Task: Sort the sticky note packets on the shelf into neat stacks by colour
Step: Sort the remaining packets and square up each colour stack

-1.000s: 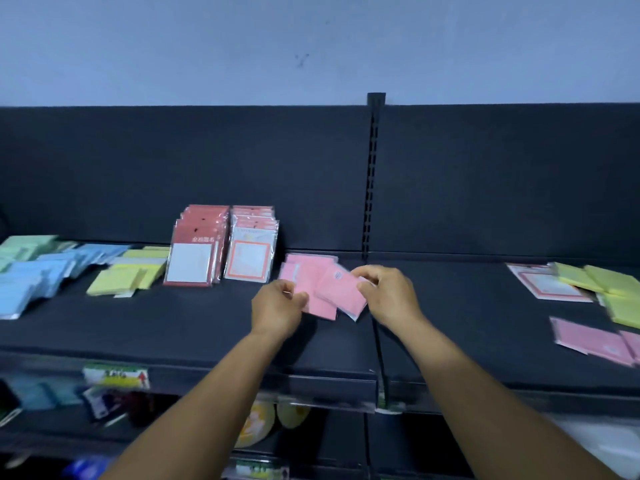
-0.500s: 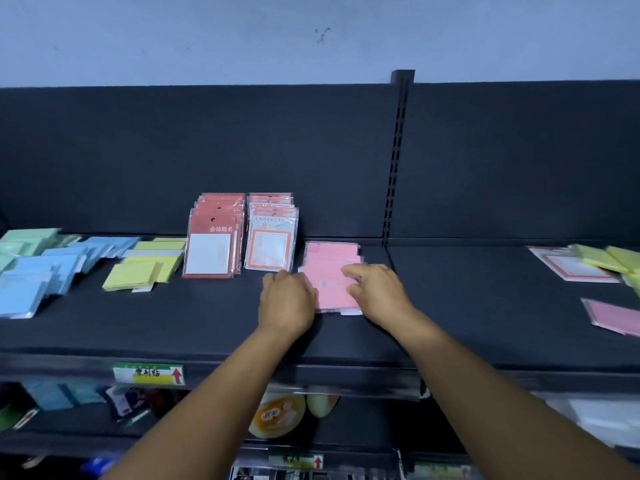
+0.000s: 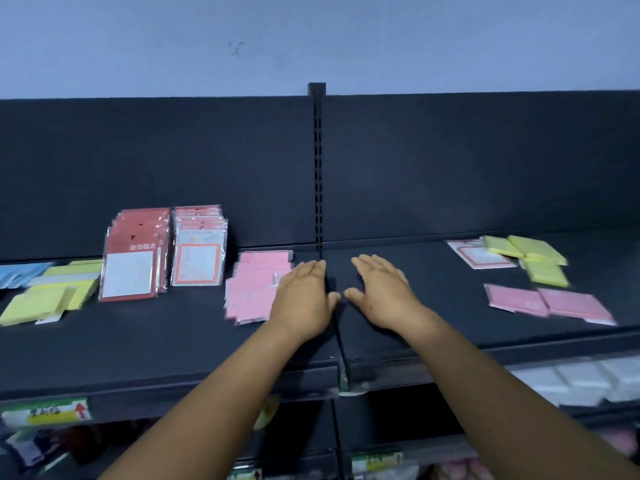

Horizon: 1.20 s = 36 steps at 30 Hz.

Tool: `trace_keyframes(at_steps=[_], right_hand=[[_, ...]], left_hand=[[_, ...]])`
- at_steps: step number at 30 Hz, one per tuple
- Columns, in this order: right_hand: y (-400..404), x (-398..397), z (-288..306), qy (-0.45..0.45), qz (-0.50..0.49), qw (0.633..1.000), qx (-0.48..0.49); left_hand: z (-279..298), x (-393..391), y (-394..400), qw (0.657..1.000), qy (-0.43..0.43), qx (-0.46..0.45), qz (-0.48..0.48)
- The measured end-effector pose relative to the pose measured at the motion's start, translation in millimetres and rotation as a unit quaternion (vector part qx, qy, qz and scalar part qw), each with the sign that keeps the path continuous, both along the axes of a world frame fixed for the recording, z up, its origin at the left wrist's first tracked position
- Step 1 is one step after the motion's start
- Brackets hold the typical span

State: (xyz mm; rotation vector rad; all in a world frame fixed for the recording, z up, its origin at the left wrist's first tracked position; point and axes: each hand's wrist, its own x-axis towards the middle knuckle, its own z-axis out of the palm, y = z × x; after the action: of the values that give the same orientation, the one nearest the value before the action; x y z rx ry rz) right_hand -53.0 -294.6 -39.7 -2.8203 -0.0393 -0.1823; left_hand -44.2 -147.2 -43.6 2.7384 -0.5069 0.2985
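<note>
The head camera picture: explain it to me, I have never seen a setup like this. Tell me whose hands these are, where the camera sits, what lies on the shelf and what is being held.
There is no machine here. A person wears one wide-angle camera on the head, looking forward and down, so both bare arms reach in from the bottom. The left hand and the right hand are flat and open above the dark shelf; neither holds anything. Just left of the left hand lies a pink stack. Further left stand red packets and white red-framed packets, then yellow packets and blue ones at the edge. On the right lie two loose pink packets, yellow packets and one framed packet, not yet sorted.
</note>
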Motion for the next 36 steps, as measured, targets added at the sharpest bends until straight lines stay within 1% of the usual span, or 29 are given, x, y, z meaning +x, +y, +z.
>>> trace_keyframes(at_steps=[11,21,26,29,32,34,36], right_hand=[[-140,-41,3,0.002,-0.081,0.996,-0.023],[-237,-72,0,0.015,-0.121,0.992,-0.039],[-276,-80,-1,0.051,-0.155,0.985,-0.055],[-295,-81,-4,0.111,-0.168,0.978,-0.063],[-305,-83,-5,0.171,-0.162,0.971,-0.033],[-309,-83,-3,0.176,-0.155,0.972,-0.019],[-312,-81,-2,0.166,-0.155,0.974,-0.016]], left_hand=[[2,-23,-141,0.993,0.052,0.015,-0.107],[-5,-33,-235,0.987,0.06,0.017,-0.148],[-7,-34,-261,0.984,0.078,0.028,-0.155],[-7,-30,-271,0.983,0.095,0.047,-0.147],[-6,-24,-279,0.976,0.135,0.091,-0.142],[-7,-19,-282,0.972,0.157,0.105,-0.141],[-6,-15,-283,0.972,0.168,0.098,-0.135]])
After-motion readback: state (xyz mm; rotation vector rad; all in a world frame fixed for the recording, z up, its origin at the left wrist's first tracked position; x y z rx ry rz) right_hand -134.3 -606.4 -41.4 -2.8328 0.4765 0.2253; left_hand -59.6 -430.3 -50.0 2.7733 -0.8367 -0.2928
